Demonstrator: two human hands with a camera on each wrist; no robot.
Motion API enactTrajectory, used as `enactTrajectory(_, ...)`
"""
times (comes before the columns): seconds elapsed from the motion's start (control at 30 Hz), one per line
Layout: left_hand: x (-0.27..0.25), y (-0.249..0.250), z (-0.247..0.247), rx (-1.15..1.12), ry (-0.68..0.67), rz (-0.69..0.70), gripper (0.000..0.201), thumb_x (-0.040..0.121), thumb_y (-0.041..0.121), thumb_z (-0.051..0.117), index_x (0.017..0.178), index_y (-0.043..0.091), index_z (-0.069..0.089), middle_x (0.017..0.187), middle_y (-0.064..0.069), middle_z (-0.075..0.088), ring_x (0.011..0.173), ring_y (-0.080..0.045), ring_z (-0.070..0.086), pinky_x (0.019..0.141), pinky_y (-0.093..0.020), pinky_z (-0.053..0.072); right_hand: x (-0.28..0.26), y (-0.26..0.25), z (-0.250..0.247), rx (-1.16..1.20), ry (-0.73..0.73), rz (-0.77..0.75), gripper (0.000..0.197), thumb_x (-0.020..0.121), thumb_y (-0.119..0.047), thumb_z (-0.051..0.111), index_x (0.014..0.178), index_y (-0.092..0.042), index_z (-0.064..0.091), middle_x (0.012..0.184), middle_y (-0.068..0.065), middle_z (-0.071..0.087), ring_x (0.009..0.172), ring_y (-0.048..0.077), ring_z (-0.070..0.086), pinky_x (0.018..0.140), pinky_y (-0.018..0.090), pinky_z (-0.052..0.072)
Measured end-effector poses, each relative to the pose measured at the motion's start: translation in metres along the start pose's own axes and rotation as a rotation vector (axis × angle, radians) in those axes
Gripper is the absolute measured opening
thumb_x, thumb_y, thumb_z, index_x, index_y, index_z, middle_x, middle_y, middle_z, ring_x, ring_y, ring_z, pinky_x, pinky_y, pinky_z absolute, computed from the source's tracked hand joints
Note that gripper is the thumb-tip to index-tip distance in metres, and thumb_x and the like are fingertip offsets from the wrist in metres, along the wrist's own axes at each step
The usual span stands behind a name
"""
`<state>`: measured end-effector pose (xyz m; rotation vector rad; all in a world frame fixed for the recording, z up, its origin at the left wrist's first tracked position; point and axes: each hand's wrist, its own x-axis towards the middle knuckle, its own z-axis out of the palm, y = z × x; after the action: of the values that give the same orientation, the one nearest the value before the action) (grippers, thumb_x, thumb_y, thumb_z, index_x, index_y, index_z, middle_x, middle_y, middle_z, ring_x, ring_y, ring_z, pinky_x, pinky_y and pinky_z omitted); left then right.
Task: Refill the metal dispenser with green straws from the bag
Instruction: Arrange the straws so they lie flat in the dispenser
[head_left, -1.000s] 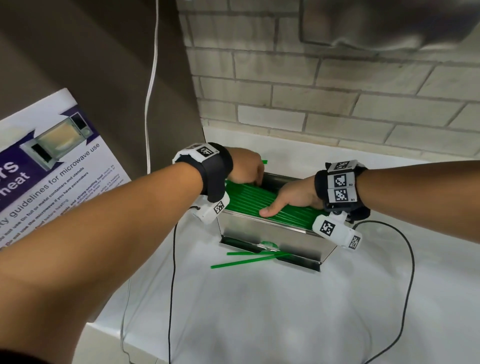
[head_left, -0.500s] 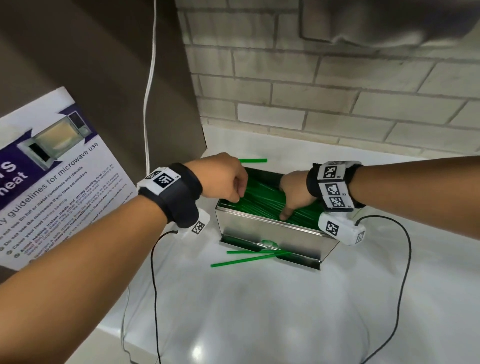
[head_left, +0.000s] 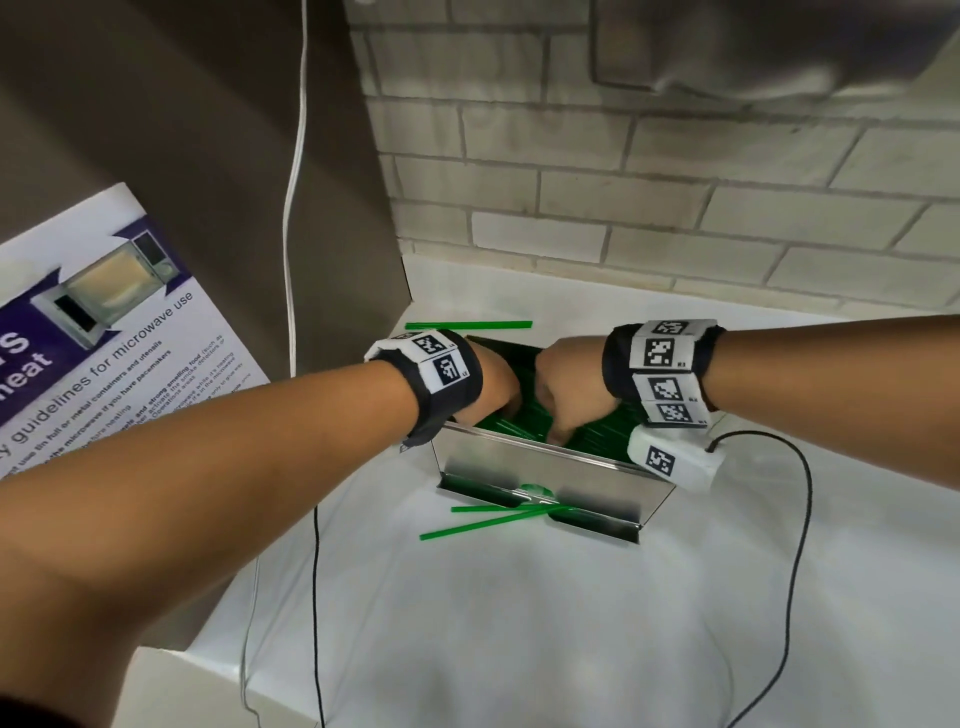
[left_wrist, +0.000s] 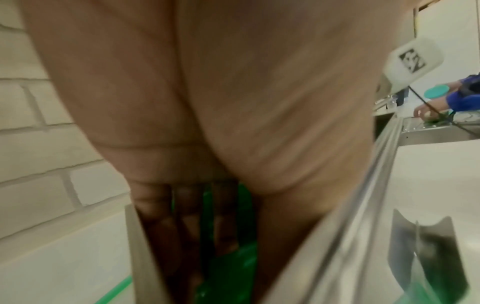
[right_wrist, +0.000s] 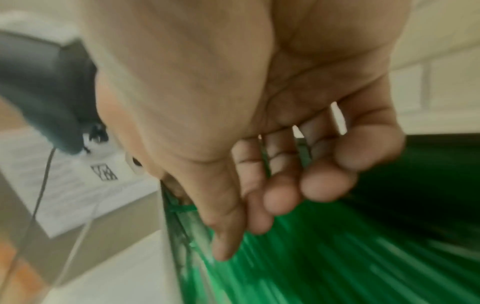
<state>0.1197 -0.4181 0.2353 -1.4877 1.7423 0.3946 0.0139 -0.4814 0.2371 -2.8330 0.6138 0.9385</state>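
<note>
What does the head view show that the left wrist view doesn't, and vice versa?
Head only: both hands, left hand and right hand, reaching into the dispenser's open top; two loose straws at its front tray; one straw behind it; the microwave poster.

Left wrist only: the left hand's fingers reaching straight down inside the dispenser among the straws; another person's blue sleeve far off.

Both: metal dispenser, green straws inside, brick wall.

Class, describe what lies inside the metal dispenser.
Green straws fill the metal dispenser; both hands' fingers reach in among them. How deep the pile goes is hidden.
</note>
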Motion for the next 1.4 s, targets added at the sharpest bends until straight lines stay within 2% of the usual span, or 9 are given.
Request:
enactTrajectory(0.1, 0.003, -0.001, 0.004, 0.021, -0.021, -0.014, 0.040, 0.095, 0.011, 0.063, 0.135, 0.012, 0.058, 0.121, -0.006, 0.066, 0.100, -0.025, 0.062, 0.090, -0.031, 0.049, 0.001, 0.003, 0.009, 0.320, -0.149, -0.118, 0.027, 0.096, -0.021, 0.056, 0.120, -0.027, 0.068, 0.066, 0.003, 0.066, 0.050, 0.015, 0.056, 0.059, 0.032, 0.057)
enactTrajectory(0.23, 0.002, -0.007, 0.006, -0.070, 0.102, 0.018, 0.055, 0.097, 0.030, 0.062, 0.148, 0.020, 0.042, 0.134, -0.005, 0.060, 0.118, -0.027, 0.059, 0.095, -0.034, 0.049, 0.004, 0.001, 0.018, 0.127, -0.219, -0.092, 0.062, 0.094, -0.007, 0.037, 0.144, -0.044, 0.042, 0.094, 0.011, 0.073, 0.052, 0.021, 0.057, 0.049, 0.026, 0.053)
enactTrajectory(0.47, -0.002, -0.022, 0.016, -0.251, 0.408, 0.147, 0.055, 0.077, 0.018, 0.080, 0.118, 0.022, 0.044, 0.101, 0.000, 0.054, 0.083, -0.021, 0.052, 0.058, -0.026, 0.035, 0.009, 0.001, 0.016, 0.032, -0.176, -0.090, 0.066, 0.088, -0.008, 0.038, 0.142, -0.045, 0.044, 0.091, 0.006, 0.073, 0.067, 0.025, 0.065, 0.054, 0.024, 0.054)
enactTrajectory(0.6, -0.011, -0.024, 0.015, -0.163, 0.475, 0.129, 0.033, 0.073, 0.025, 0.081, 0.097, 0.027, 0.058, 0.113, 0.004, 0.040, 0.096, -0.019, 0.043, 0.072, -0.031, 0.042, 0.009, 0.007, 0.017, 0.096, -0.168, -0.074, 0.058, 0.092, -0.014, 0.044, 0.139, -0.048, 0.047, 0.078, 0.004, 0.069, 0.056, 0.018, 0.059, 0.047, 0.018, 0.048)
enactTrajectory(0.73, -0.019, -0.027, 0.005, -0.172, 0.359, 0.098, 0.023, 0.083, 0.034, 0.076, 0.105, 0.032, 0.072, 0.108, 0.006, 0.045, 0.099, -0.015, 0.043, 0.078, -0.029, 0.042, 0.010, 0.009, 0.018, 0.127, -0.180, -0.061, 0.044, 0.094, -0.026, 0.054, 0.133, -0.045, 0.053, 0.078, 0.006, 0.066, 0.063, 0.020, 0.060, 0.067, 0.033, 0.059)
enactTrajectory(0.83, -0.021, -0.026, 0.000, -0.260, 0.264, 0.096, 0.025, 0.093, 0.036, 0.066, 0.115, 0.028, 0.075, 0.113, 0.006, 0.064, 0.093, -0.012, 0.053, 0.081, -0.026, 0.043, 0.007, 0.010, 0.018, 0.066, -0.174, -0.085, 0.044, 0.095, -0.030, 0.058, 0.137, -0.042, 0.052, 0.117, 0.004, 0.063, 0.099, 0.021, 0.061, 0.092, 0.036, 0.053)
enactTrajectory(1.0, -0.020, -0.019, -0.011, -0.186, 0.263, -0.070, 0.028, 0.095, 0.036, 0.065, 0.107, 0.013, 0.074, 0.092, 0.002, 0.067, 0.082, -0.018, 0.058, 0.082, -0.030, 0.051, 0.002, 0.015, 0.023, 0.030, -0.142, -0.102, 0.048, 0.098, -0.022, 0.053, 0.142, -0.040, 0.047, 0.100, -0.008, 0.051, 0.090, 0.016, 0.049, 0.079, 0.027, 0.045)
enactTrajectory(1.13, -0.032, -0.023, -0.026, -0.200, 0.357, -0.022, 0.021, 0.093, 0.032, 0.068, 0.103, 0.017, 0.077, 0.094, 0.004, 0.072, 0.082, -0.014, 0.060, 0.082, -0.029, 0.052, 0.000, 0.018, 0.022, 0.018, -0.150, -0.108, 0.047, 0.098, -0.026, 0.055, 0.142, -0.040, 0.046, 0.134, 0.003, 0.054, 0.094, 0.014, 0.043, 0.074, 0.024, 0.038)
enactTrajectory(1.4, 0.005, -0.006, 0.003, -0.116, 0.024, 0.095, 0.028, 0.093, 0.009, 0.055, 0.113, 0.018, 0.072, 0.108, 0.001, 0.070, 0.081, -0.019, 0.056, 0.076, -0.028, 0.047, 0.010, 0.009, 0.019, 0.023, -0.192, -0.099, 0.043, 0.092, -0.030, 0.060, 0.134, -0.038, 0.053, 0.127, 0.005, 0.062, 0.110, 0.027, 0.062, 0.095, 0.038, 0.052)
